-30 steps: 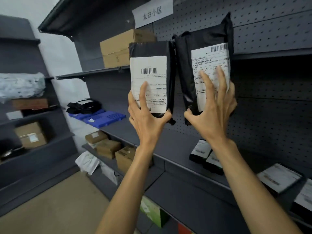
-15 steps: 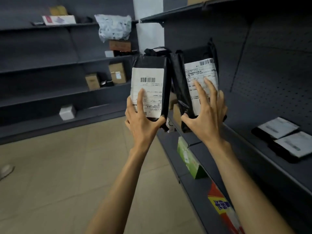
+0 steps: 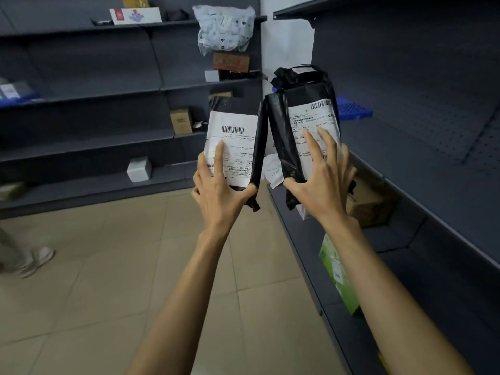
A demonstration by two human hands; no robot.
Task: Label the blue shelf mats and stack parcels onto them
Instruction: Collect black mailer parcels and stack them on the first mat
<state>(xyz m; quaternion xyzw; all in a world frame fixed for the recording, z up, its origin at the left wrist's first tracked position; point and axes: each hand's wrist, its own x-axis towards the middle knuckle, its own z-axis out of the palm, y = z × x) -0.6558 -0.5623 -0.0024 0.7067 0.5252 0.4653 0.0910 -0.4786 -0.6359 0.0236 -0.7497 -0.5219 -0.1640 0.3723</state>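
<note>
Dark grey shelving (image 3: 422, 163) fills the right side of the room and carries on along the far wall, with pale tiled floor (image 3: 81, 280) between the two runs. On the right-hand run lies a blue shelf mat (image 3: 355, 110), a ribbed plastic grid mostly hidden behind what the person is holding up. Whether it has a label on it I cannot tell from here. A crumpled black bag (image 3: 297, 77) seems to sit at its near end. In front of that, clear of the shelf, two parcels are held upright in the air, side by side and almost touching. The left parcel (image 3: 235, 112) is a flat black poly mailer. The right parcel (image 3: 281, 136) is bulkier and more wrinkled. Each has a white shipping label (image 3: 238, 142) facing the person. The left hand (image 3: 219, 193) grips its parcel by the lower end, thumb hooked round the bottom corner and one finger lying straight up the label. The right hand (image 3: 322, 188) holds its parcel low down too, thumb round the left edge and fingers (image 3: 311, 147) spread across the paper. Both holds are at the bottom, so I'd say the tall, slick bags could tip or slide free on the reach to the mat. The right one looks likelier to go, since spread fingers only press on smooth film. The bag already there may also crowd the mat and let a stacked parcel roll off.
</note>
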